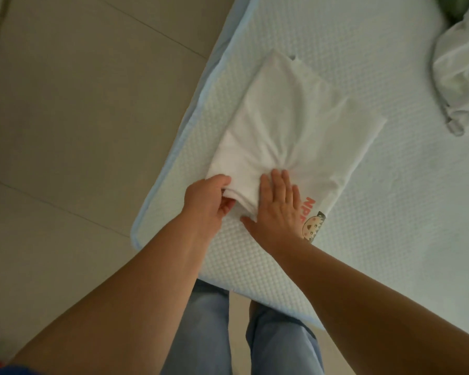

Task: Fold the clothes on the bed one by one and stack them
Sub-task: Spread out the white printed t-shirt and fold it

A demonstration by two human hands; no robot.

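A white T-shirt (290,125) lies partly folded near the corner of the bed (390,201), with red letters and a cartoon print showing at its near edge. My left hand (209,198) grips the shirt's near left corner, fingers curled under the fabric. My right hand (278,204) presses flat on the shirt beside it, fingers straight, and creases fan out from the fingertips.
A crumpled white garment (458,77) lies at the bed's far right, with something green (455,6) above it. Beige tiled floor (79,117) runs along the left. The bed has a pale blue edge (201,85). My jeans-clad legs (241,331) stand at the bed's corner.
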